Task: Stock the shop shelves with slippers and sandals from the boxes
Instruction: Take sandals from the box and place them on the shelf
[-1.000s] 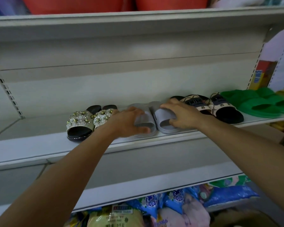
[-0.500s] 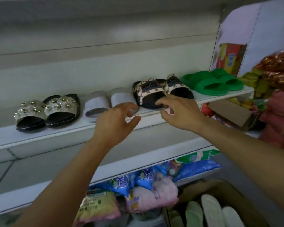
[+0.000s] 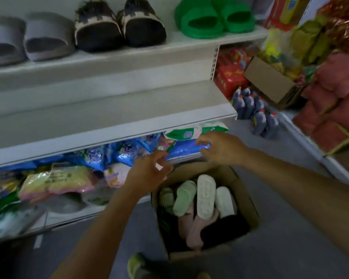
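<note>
Our left hand (image 3: 149,174) and right hand (image 3: 222,150) hover empty, fingers loosely curled, above the brown cardboard box (image 3: 248,204) on the floor. We judge its pale-green foam slipper (image 3: 184,198) and white foam slipper (image 3: 206,196) light, soft and grippy; pinch them at the heels.

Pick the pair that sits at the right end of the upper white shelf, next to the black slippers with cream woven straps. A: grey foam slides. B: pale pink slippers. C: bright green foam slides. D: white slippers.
C: the bright green foam slides stand rightmost on the upper white shelf, just right of the black slippers with cream woven straps.
</note>
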`<state>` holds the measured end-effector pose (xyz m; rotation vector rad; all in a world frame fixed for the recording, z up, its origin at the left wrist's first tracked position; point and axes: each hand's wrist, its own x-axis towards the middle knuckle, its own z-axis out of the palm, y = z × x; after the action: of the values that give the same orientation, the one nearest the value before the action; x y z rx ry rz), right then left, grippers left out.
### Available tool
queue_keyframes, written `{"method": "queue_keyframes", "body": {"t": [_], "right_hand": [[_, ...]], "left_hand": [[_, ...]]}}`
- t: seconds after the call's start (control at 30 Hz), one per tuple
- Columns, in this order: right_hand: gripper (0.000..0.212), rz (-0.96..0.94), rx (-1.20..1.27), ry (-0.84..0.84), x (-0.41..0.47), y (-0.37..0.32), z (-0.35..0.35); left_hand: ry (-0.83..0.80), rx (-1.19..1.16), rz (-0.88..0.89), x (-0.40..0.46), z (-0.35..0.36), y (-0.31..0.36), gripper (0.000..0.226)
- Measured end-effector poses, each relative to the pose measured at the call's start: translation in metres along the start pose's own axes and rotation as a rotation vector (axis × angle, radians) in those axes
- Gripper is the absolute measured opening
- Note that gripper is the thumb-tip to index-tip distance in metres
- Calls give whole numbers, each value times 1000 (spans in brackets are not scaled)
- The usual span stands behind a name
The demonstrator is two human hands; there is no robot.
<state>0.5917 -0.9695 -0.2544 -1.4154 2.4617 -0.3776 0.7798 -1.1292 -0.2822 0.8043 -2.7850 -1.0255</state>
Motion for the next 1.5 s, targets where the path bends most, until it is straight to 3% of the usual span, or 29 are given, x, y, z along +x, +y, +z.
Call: {"method": "queue_keyframes", "body": {"t": [0.13, 0.27, 0.57, 0.7, 0.77, 0.83, 1.13, 1.3, 1.4, 1.5], "right_hand": [[20, 105, 116, -140, -12, 40, 48], [18, 216, 286, -193, -15, 73, 108], [18, 547, 562, -450, -14, 133, 264], [19, 627, 607, -441, 12, 140, 319], [22, 646, 627, -420, 28, 142, 344], [25, 627, 612, -391, 43, 145, 365], [65, 492, 313, -352, 114, 168, 437], [85, 425, 129, -427, 141, 172, 459], [96, 469, 85, -507, 150, 180, 467], [96, 523, 132, -532, 151, 184, 468]], "left_hand": [[-171, -134, -176, -10, 57, -14, 44], [-216, -258, -281, 3, 105, -37, 39], [-374, -440, -715, 45, 220, -132, 24], [-338, -487, -808, 67, 255, -174, 4], [-330, -523, -853, 80, 276, -198, 7], [-305, -608, -945, 93, 302, -225, 29], [37, -1139, -1352, 122, 371, -279, 41], [90, -1424, -1303, 123, 388, -280, 31], [105, -1439, -1286, 120, 392, -281, 21], [100, -1443, -1292, 117, 392, -282, 25]]}}
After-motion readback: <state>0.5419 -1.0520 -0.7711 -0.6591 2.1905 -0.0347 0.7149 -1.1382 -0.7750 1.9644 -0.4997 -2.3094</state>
